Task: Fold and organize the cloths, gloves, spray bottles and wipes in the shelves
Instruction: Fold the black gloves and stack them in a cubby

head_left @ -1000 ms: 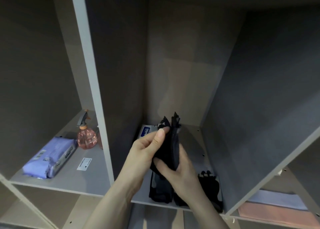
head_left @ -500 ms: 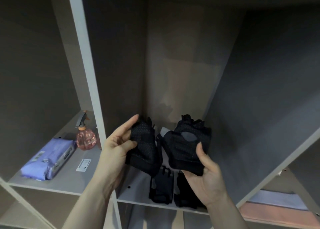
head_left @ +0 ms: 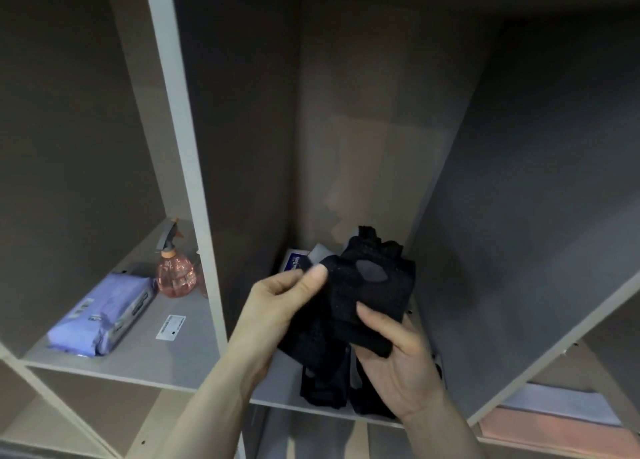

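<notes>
In the head view, both hands met in the lower centre of the frame, in front of the middle shelf compartment; the left hand (head_left: 277, 306) pinched the left edge of a pair of black perforated fingerless gloves (head_left: 372, 287) between thumb and curled fingers, while the right hand (head_left: 398, 358) cupped the same bundle from below, its thumb pressed on the front face; the two gloves appeared to overlap, one laid partly over the other, though the dark fabric made the exact edges hard to tell. Just below the hands, more black gloves (head_left: 323, 387) lay on the grey shelf board (head_left: 273, 386) near its front lip; behind the held pair, at the back of that compartment, a white and blue packet (head_left: 294, 261) showed only in part. In the left compartment, at the middle left of the frame, a lilac soft pack of wipes (head_left: 100, 309) lay flat, and a pink translucent spray bottle with a grey trigger (head_left: 171, 268) stood upright just behind it. At the lower right, folded pink and pale cloths (head_left: 554, 417) sat stacked on a lower shelf.

The step seemed to be matching the two gloves into one flat stack; doing it well would mean lining up cuffs and finger ends, keeping the thumb pressure firm so the mesh did not slip, then setting the pair down squarely beside those already on the board.
</notes>
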Demonstrator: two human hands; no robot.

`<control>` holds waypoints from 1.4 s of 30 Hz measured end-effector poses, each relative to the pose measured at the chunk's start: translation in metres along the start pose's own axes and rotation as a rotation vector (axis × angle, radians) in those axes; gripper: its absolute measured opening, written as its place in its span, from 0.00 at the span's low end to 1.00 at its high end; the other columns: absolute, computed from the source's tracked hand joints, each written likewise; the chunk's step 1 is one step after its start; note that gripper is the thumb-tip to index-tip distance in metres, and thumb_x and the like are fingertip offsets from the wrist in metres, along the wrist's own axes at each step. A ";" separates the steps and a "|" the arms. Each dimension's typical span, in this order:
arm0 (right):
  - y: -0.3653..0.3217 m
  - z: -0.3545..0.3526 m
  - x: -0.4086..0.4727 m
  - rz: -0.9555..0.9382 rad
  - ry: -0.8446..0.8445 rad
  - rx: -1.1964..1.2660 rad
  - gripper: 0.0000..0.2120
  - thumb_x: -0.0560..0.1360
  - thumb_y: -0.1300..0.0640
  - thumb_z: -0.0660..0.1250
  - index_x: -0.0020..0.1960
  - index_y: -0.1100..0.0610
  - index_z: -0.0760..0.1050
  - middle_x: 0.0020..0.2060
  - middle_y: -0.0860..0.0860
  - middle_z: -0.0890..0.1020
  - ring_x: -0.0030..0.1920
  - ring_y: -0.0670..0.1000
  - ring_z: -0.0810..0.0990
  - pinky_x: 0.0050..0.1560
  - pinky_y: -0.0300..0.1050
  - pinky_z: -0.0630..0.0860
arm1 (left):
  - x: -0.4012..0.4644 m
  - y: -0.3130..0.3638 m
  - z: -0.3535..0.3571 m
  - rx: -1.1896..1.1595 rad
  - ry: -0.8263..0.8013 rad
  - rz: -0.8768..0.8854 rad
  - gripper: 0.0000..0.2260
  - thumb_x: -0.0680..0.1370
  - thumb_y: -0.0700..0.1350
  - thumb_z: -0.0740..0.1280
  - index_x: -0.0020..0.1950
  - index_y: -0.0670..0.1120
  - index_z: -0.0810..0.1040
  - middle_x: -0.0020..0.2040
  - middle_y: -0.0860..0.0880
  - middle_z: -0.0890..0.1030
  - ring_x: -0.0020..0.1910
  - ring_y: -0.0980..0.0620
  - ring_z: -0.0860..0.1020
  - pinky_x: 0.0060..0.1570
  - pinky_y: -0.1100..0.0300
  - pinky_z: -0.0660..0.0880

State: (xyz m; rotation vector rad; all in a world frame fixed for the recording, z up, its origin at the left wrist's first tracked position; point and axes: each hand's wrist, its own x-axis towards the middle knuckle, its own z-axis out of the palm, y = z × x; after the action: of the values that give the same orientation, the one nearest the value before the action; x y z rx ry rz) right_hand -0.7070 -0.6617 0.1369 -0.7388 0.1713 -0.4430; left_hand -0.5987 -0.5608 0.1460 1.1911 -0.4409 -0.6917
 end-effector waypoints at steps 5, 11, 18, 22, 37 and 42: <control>-0.001 0.014 0.001 -0.069 0.147 -0.159 0.12 0.71 0.62 0.66 0.53 0.61 0.82 0.50 0.60 0.84 0.50 0.57 0.84 0.45 0.48 0.82 | 0.001 0.002 0.002 0.194 0.043 0.091 0.03 0.73 0.37 0.72 0.40 0.40 0.84 0.38 0.43 0.85 0.36 0.49 0.83 0.35 0.62 0.78; -0.011 0.013 0.016 -0.145 0.416 -0.282 0.10 0.71 0.64 0.71 0.52 0.63 0.81 0.46 0.59 0.85 0.47 0.57 0.85 0.45 0.49 0.82 | 0.003 0.002 -0.001 0.058 -0.098 -0.063 0.20 0.70 0.59 0.69 0.48 0.43 0.86 0.47 0.41 0.85 0.48 0.44 0.84 0.50 0.57 0.78; -0.011 0.019 0.017 -0.069 0.359 -0.244 0.11 0.70 0.59 0.72 0.51 0.62 0.82 0.47 0.60 0.85 0.47 0.58 0.85 0.46 0.50 0.81 | 0.000 0.002 0.001 0.006 -0.097 -0.091 0.18 0.70 0.54 0.70 0.48 0.39 0.84 0.48 0.38 0.84 0.49 0.41 0.83 0.53 0.53 0.78; -0.018 0.020 0.016 -0.083 0.323 -0.235 0.12 0.73 0.57 0.69 0.53 0.62 0.81 0.47 0.60 0.85 0.44 0.56 0.85 0.43 0.48 0.82 | 0.000 0.003 0.000 0.127 -0.004 -0.004 0.12 0.65 0.46 0.75 0.39 0.36 0.82 0.35 0.42 0.83 0.33 0.48 0.80 0.34 0.61 0.78; -0.007 0.014 0.007 0.098 0.168 -0.220 0.18 0.72 0.52 0.68 0.58 0.62 0.80 0.55 0.63 0.82 0.55 0.60 0.82 0.52 0.52 0.81 | -0.005 0.007 0.003 0.168 -0.014 0.065 0.08 0.69 0.41 0.74 0.43 0.37 0.83 0.40 0.40 0.85 0.38 0.46 0.83 0.39 0.59 0.81; -0.022 0.004 0.013 0.004 0.384 -0.185 0.17 0.69 0.55 0.73 0.56 0.62 0.81 0.50 0.61 0.84 0.49 0.59 0.84 0.43 0.50 0.81 | -0.006 0.011 -0.005 0.028 -0.005 0.074 0.13 0.71 0.47 0.68 0.54 0.46 0.83 0.50 0.45 0.85 0.50 0.50 0.83 0.50 0.63 0.79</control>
State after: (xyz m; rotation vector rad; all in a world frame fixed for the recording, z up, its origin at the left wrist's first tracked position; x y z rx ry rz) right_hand -0.7013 -0.6795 0.1551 -0.8285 0.5796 -0.5680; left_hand -0.5970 -0.5514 0.1552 1.1936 -0.4978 -0.6265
